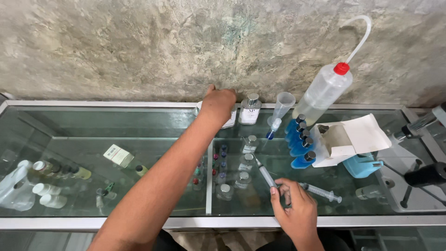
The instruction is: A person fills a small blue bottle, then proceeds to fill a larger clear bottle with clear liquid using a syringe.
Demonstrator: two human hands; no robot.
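Head cam looks down on a glass counter. Left hand is stretched to the back wall, fingers curled over a white-labelled bottle, right beside a square glass bottle. Can't really tell how tight that grip is. Right hand sits at the front edge, fingertips pinching a syringe, with a second syringe lying just beside it.

Bare forearms, no sleeves, left hand, right hand
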